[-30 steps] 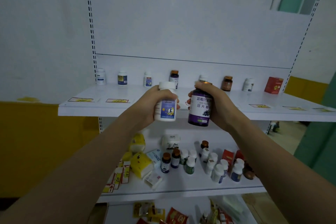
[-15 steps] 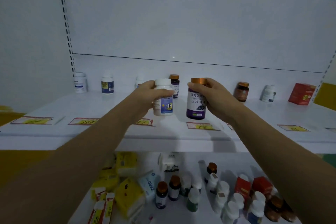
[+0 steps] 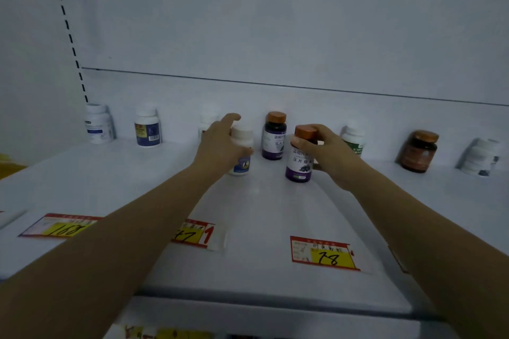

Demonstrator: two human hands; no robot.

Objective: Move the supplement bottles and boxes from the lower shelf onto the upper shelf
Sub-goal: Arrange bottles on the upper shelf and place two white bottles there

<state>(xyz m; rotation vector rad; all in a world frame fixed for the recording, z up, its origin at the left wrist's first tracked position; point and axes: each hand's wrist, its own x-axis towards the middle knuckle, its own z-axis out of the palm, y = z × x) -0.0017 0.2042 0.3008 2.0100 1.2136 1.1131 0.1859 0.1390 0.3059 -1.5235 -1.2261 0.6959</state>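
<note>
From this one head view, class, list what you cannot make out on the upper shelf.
Head view only:
- White bottle: label mostly behind the left hand.
- Bottle behind that hand: blurred, half covered.
- Purple bottle: right side behind the right hand.
- Far-right bottle: label blurred.

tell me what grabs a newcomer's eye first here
Two forearms reach to mid-shelf: the left hand holds a white plastic bottle with a blue label, the right hand grips a purple bottle with an orange cap. A row of bottles lines the back of the white upper shelf; red-and-yellow price tags lie near its front.
</note>
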